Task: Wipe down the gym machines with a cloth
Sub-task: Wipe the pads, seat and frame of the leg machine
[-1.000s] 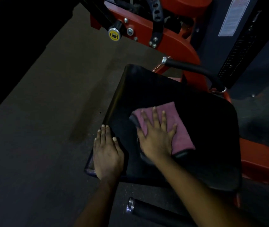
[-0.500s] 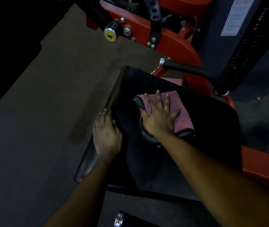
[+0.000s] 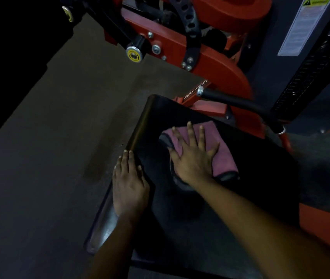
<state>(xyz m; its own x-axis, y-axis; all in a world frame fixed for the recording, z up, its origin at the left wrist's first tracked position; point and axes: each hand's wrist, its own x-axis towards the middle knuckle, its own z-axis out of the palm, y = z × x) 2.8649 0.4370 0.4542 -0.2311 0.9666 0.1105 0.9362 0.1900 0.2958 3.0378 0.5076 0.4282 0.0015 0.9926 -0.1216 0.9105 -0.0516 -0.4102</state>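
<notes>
Right hand point(image 3: 195, 158) lies flat, fingers straight and spread, palm pressing down on the cloth point(image 3: 223, 160) and not curled round it; the cloth is pink with a grey edge, folded into a rough rectangle, lying on the far-middle part of the black seat pad point(image 3: 260, 178), part of it hidden under the hand. Left hand point(image 3: 129, 184) also lies flat, fingers straight and together, resting on the pad's left rim, holding nothing; it likely braces the person. Beyond the pad sit the red machine frame point(image 3: 216, 65), a black handle grip point(image 3: 236, 101) just past the far edge, a yellow-capped knob point(image 3: 133, 54) and a warning label point(image 3: 304, 27) at top right; dark floor point(image 3: 59, 137) to the left. Handling judgement: the cloth looks soft, light and limp, no stiffness of its own, so pushing it from one edge would probably bunch or unfold it; best taken with a flat palm over the middle of the fold, as here, or pinched at a folded corner to lift. The pad's surface looks smooth with a slight sheen — the cloth should slide easily under light pressure; nothing fragile; whether the cloth is damp cannot be told. Near half of the pad likely needs passes as well — a guess.
</notes>
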